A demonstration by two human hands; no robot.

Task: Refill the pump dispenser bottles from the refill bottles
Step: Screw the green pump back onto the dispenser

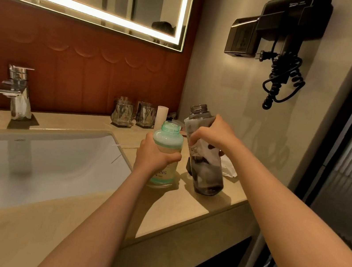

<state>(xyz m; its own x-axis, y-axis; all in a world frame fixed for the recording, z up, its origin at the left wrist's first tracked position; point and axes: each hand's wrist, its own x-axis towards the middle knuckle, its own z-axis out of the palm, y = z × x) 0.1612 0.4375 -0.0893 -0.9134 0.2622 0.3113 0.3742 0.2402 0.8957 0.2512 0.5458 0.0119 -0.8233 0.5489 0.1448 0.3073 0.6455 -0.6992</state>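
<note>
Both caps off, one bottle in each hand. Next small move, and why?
Probably tip the dark bottle in the right hand leftward, bringing its open neck over the teal bottle. The left hand holds that one upright on the counter, mouth open; the dark one already leans slightly, its mouth higher and to the right.

Chrome faucet [17,93] behind sink [38,157]; two glasses [123,113] nearby; hairdryer [291,24] wall-mounted.

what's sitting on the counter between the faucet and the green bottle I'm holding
In the head view, the sink basin fills most of that stretch between the faucet and the green bottle; behind it the counter is bare.
</note>
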